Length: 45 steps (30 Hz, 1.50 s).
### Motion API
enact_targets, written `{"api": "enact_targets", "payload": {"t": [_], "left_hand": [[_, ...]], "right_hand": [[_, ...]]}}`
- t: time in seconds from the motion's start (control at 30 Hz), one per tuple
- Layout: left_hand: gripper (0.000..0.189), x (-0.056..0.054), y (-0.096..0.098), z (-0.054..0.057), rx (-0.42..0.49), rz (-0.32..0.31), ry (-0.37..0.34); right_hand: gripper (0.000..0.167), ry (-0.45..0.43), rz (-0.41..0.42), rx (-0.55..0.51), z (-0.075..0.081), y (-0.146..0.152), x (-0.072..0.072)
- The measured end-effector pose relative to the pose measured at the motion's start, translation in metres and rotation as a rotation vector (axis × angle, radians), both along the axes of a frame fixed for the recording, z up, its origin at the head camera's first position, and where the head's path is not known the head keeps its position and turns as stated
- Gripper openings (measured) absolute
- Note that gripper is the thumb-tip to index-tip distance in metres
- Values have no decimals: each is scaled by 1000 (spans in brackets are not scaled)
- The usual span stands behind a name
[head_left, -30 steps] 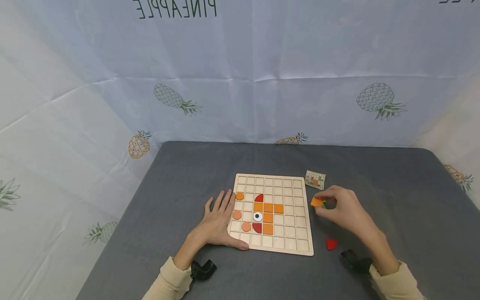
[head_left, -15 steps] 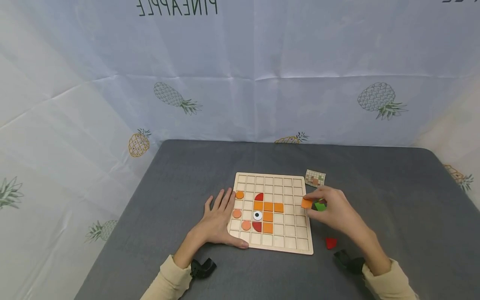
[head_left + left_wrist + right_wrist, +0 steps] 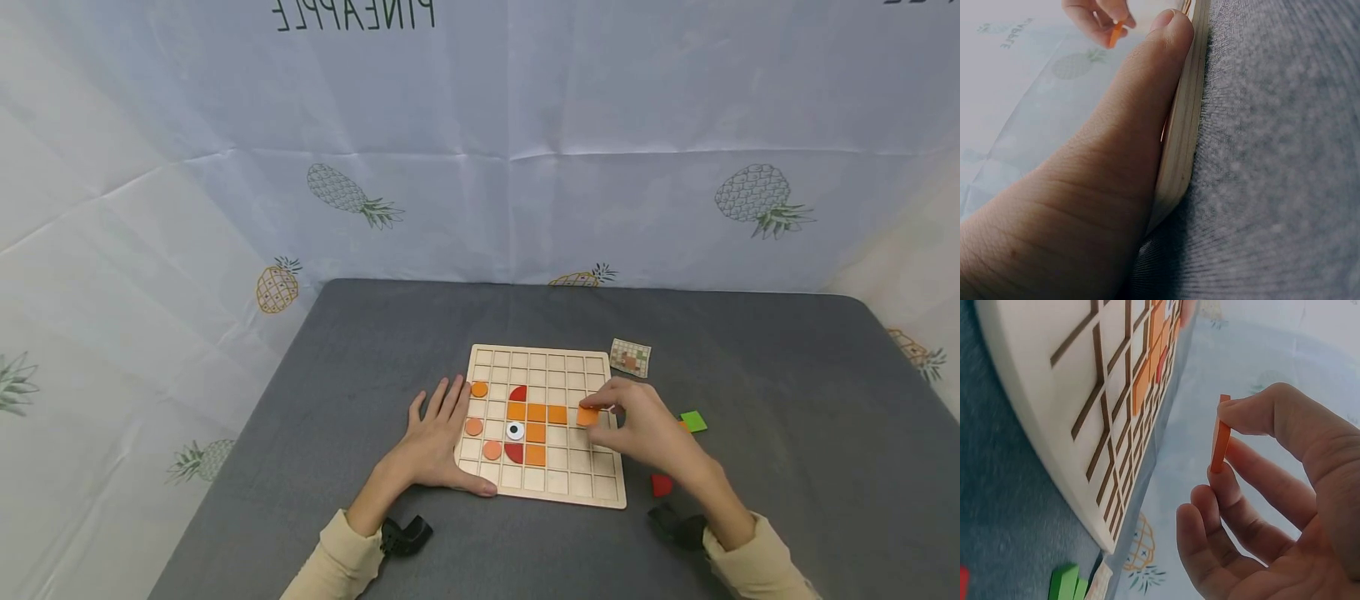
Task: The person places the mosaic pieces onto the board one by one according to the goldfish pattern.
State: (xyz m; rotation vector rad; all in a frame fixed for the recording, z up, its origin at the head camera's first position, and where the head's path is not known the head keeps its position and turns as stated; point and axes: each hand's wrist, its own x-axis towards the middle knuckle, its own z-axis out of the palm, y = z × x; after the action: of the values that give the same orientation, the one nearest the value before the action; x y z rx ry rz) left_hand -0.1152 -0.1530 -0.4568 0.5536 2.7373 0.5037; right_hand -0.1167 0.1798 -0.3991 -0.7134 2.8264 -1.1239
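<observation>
pale cloth (image 3: 450, 221) printed with pineapples hangs behind a dark grey table (image 3: 780, 375), with mirrored lettering (image 3: 352, 15) along its upper part. the person's right hand (image 3: 641, 423) pinches an orange square tile (image 3: 587, 416) by its edges between thumb and fingers; the right wrist view shows the tile held clear of the board surface, and from the head it appears over the right part of the gridded wooden board (image 3: 581, 462). the left hand (image 3: 435, 446) is spread, its fingers straight and reaching to the board's left edge, its thumb lying along the near edge.

on the board, three orange squares (image 3: 536, 413) form a row, with two more in a column below the middle one. a white disc with a black dot (image 3: 515, 431) sits left of that column, one red piece (image 3: 513, 454) just below it and another above the leftmost square. farther left lie an orange disc (image 3: 478, 389) and two salmon discs (image 3: 474, 427).

past the board, a small patterned card (image 3: 631, 357) lies by the far right corner. a green square (image 3: 693, 422) lies beyond the right hand, a sliver of orange beside it, and a red piece (image 3: 662, 485) lies near the right wrist. cream sleeves (image 3: 341, 560) cover both forearms, and a black device (image 3: 407, 537) is at each wrist.
</observation>
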Motion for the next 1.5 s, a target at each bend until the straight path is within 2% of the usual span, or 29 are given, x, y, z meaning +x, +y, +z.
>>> {"api": "enact_targets", "payload": {"t": [0.3, 0.6, 0.9, 1.07, 1.5], "left_hand": [[155, 0, 0, 1, 4, -3, 8], [156, -1, 0, 0, -7, -2, -4], [157, 1, 0, 2, -13, 2, -12], [157, 1, 0, 1, -10, 3, -13], [155, -1, 0, 0, -11, -2, -1]], "right_hand": [[30, -33, 50, -15, 0, -12, -3], [28, -40, 88, -46, -11, -23, -1], [29, -65, 89, -27, -24, -31, -3], [29, -106, 92, -10, -28, -33, -3], [28, -123, 87, 22, -32, -32, -5]]}}
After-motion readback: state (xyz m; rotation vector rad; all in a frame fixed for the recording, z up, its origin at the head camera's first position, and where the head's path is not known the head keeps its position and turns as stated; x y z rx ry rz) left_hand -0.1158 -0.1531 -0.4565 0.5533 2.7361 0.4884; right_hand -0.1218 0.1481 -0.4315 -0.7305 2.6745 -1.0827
